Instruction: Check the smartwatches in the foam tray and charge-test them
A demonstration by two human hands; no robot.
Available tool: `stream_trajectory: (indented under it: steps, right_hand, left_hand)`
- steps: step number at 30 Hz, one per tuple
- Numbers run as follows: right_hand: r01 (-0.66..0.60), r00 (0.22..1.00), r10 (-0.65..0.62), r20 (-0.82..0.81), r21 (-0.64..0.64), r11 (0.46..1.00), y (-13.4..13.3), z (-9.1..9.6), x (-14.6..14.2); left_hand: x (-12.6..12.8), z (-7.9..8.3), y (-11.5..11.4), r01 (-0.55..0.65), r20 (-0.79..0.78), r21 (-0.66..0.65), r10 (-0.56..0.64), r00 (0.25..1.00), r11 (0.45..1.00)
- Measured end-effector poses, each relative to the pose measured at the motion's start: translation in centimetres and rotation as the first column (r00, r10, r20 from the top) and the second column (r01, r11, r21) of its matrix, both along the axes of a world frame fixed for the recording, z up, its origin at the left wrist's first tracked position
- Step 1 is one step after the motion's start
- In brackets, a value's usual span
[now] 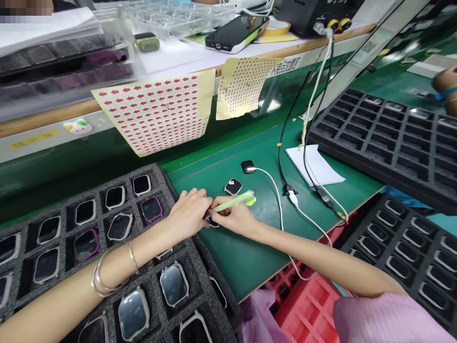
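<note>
An electronics workshop, shown by a foam tray [165, 187] of watches [173, 284] beside the left hand [191, 212] and sticker sheets [157, 109] beyond it.

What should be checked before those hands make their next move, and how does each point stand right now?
1. Green pen-like tool held in the right hand: ok.
2. Tool's working tip well placed: cannot tell; the fingers hide it.
3. Dark piece held firmly by the left hand: cannot tell; it is mostly covered.
4. Arrow-marked square piece apart from both hands: ok, lying on the green table.
5. White cable clear of the right forearm: not ok; it passes beneath.
</note>
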State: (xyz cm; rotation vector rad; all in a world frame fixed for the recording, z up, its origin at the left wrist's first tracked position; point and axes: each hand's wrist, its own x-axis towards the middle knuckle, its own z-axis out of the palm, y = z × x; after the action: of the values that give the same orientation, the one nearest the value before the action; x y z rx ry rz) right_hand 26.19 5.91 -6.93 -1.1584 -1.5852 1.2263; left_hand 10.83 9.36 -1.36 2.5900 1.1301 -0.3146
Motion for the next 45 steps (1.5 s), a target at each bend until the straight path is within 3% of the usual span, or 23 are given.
stream_trajectory:
  steps: [5, 11, 15, 19, 23, 31, 39, 45]
  right_hand:
    - [0.079, 0.997, -0.078, -0.027, 0.017, 0.997, 0.0, 0.5, -0.1]
    - [0.196, 0.98, -0.19, -0.063, 0.101, 0.975, 1.3, 3.0, 0.5]
    - [0.077, 0.997, -0.074, -0.03, 0.105, 0.991, 3.7, 2.9, -0.5]
    - [-0.074, 0.997, 0.075, -0.002, 0.095, 0.993, 5.7, 1.1, -2.3]
    - [-0.14, 0.99, 0.14, 0.004, 0.082, 0.987, 6.4, -0.2, -3.0]
    - [-0.172, 0.985, 0.173, 0.0, 0.071, 0.982, 6.2, -0.8, -2.8]
    - [-0.158, 0.987, 0.151, 0.055, 0.145, 0.977, 6.0, -0.9, -3.0]
    - [-0.113, 0.988, 0.08, 0.135, 0.264, 0.958, 6.6, 1.8, -0.3]
  left_hand:
    - [0.0, 0.0, 0.1, -0.006, 0.023, -0.005, 0.006, 1.0, 1.0]
    - [-1.1, 1.6, 0.5, -0.046, 0.064, -0.004, 0.046, 0.997, 0.999]
    - [-2.0, 2.3, 1.1, -0.184, -0.017, 0.13, 0.187, 0.982, 0.974]
    - [-2.1, 1.9, 1.6, -0.159, -0.071, 0.101, 0.166, 0.984, 0.982]
    - [-1.7, 1.4, 1.9, -0.154, -0.101, 0.088, 0.162, 0.981, 0.984]
    - [-1.6, 1.1, 2.1, -0.184, -0.124, 0.094, 0.195, 0.973, 0.978]
    - [-1.7, 1.1, 2.0, -0.192, -0.11, 0.092, 0.202, 0.973, 0.977]
    - [-1.7, 1.5, 1.9, -0.192, -0.106, 0.082, 0.2, 0.974, 0.978]
